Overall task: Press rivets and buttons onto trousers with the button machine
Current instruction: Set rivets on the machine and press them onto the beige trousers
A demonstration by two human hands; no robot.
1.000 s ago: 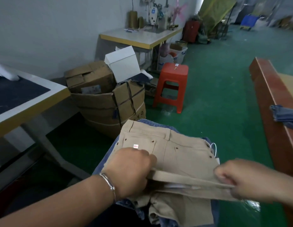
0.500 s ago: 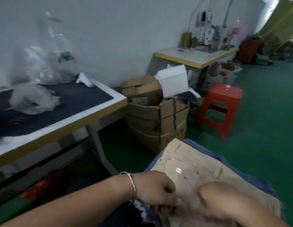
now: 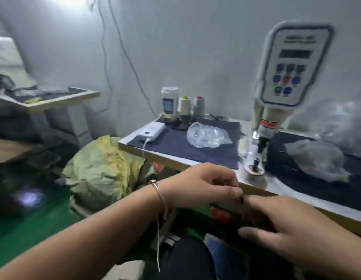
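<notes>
the trousers themselves cannot be made out here; whatever cloth is in play sits low, below the near edge of the tabletop (image 3: pixel 181 161), hidden behind the two hands and lost in blur. the button machine (image 3: pixel 262 138) stands on the tabletop just right of centre, its die post (image 3: pixel 256 165) near the front edge and its control panel (image 3: pixel 294 63) rising above. the left hand (image 3: pixel 204 186) has its fingers curled in toward the thumb as if pinching something small, but what it holds, if anything, cannot be told. the right hand (image 3: pixel 297 225) lies just beside it, fingertips nearly touching the left, fingers mostly straight and spread. a bracelet (image 3: pixel 159 193) circles the left wrist.

i'd judge the step to be readying a small piece or a bit of waistband to bring up to the die. to do it well, the fabric should go flat over the post with the mark centred, fingers kept clear to the sides.

further left on the dark mat (image 3: pixel 175 142) lie a clear plastic bag (image 3: pixel 208 136), a white power bank (image 3: pixel 151 133) and thread cones (image 3: pixel 184 105). a yellow-green sack (image 3: pixel 103 168) slumps on the floor.
</notes>
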